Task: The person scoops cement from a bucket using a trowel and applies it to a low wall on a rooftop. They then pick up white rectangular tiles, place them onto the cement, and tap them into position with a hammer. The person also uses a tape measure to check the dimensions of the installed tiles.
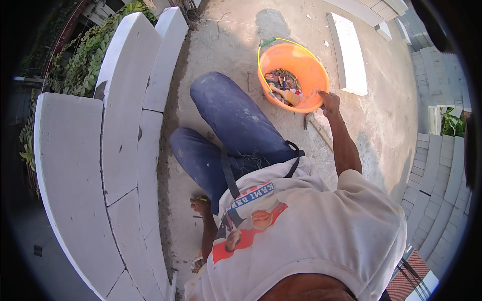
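My right hand [330, 104] is closed on the near right rim of an orange bucket [317, 75], which tips so its inside shows. A yellow handle with a green grip [267, 42] arches over the bucket's far side. Inside lie a paintbrush [287, 95] and several small tools among dark scraps. Below the bucket a hammer [321, 133] with a wooden handle rests on the floor, partly behind my forearm. Low at my left side, my left hand [202, 204] is closed round a small thing with yellow and dark parts, too small to name.
A low wall of white blocks [123, 105] runs along my left, with green plants [88, 60] beyond it. A loose white block [347, 52] lies on the concrete floor [231, 45] right of the bucket. More block walls [427, 185] rise at the right.
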A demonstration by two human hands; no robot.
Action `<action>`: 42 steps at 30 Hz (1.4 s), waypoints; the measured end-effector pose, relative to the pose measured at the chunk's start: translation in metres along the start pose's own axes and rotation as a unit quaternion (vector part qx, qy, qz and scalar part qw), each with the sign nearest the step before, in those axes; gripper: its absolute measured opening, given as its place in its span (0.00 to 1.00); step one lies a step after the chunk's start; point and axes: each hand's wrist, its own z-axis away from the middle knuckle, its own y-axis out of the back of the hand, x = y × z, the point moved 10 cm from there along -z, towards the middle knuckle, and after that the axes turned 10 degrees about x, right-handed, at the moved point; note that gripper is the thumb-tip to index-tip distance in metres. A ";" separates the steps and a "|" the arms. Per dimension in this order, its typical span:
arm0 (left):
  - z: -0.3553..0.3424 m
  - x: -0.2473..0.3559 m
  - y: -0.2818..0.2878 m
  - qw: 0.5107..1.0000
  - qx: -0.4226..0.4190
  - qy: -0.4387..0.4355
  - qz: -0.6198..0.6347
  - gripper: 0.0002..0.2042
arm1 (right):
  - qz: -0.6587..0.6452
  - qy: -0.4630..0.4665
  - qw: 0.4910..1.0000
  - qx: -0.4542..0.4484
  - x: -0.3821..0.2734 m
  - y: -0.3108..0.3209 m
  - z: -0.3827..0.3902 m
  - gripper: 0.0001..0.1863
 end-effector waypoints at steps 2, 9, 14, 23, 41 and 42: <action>0.005 0.004 0.001 1.000 0.009 -0.013 0.012 0.51 | 0.012 0.018 1.000 0.018 0.000 0.060 -0.022 0.16; 0.035 0.010 0.019 0.988 0.050 -0.137 -0.048 0.50 | -0.051 -0.059 0.990 0.114 0.037 0.213 -0.057 0.23; 0.054 0.028 0.014 0.999 -0.016 -0.042 -0.030 0.44 | 0.257 0.078 0.929 0.254 0.005 0.272 -0.031 0.36; 0.054 0.037 0.010 0.998 -0.012 0.010 -0.055 0.39 | 0.224 0.395 0.806 -0.380 -0.159 -0.121 0.310 0.44; 0.318 0.099 0.184 0.660 -0.264 0.220 0.669 0.27 | 0.446 0.374 0.531 -0.616 -0.190 -0.176 0.446 0.29; 0.346 0.091 0.199 0.679 -0.254 0.232 0.649 0.29 | 0.462 0.362 0.522 -0.618 -0.188 -0.160 0.442 0.29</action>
